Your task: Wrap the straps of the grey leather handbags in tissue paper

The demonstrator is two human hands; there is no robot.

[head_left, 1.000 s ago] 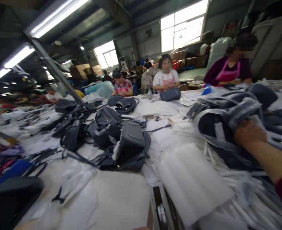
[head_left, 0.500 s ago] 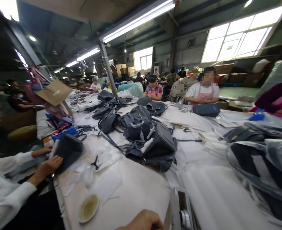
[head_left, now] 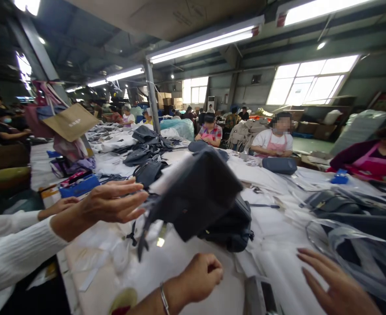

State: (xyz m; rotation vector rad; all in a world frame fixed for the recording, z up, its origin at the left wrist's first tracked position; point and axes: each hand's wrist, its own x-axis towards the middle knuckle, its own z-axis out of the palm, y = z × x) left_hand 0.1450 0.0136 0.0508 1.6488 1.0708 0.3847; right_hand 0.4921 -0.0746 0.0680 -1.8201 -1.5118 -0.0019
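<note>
My left hand (head_left: 201, 275), a bracelet on its wrist, is over the white-covered table at the lower middle; its fingers are curled closed, and what they hold, if anything, is hidden. At the lower right my right hand (head_left: 335, 280) has its fingers spread with nothing in them. A dark bag (head_left: 196, 192), blurred and tilted, hangs in the air above the table, touched by neither of my hands. A co-worker's open hand (head_left: 114, 203) reaches toward it from the left.
Dark backpacks (head_left: 235, 227) lie behind the bag, and plastic-wrapped ones (head_left: 370, 245) are at the right. A metal device (head_left: 261, 295) stands between my hands, a round dish (head_left: 123, 302) at lower left. People sit across the table.
The dark bag has left the co-worker's hands at the left and is now in mid-air at the centre. My left hand shows more fully, and my right hand has come into view.
</note>
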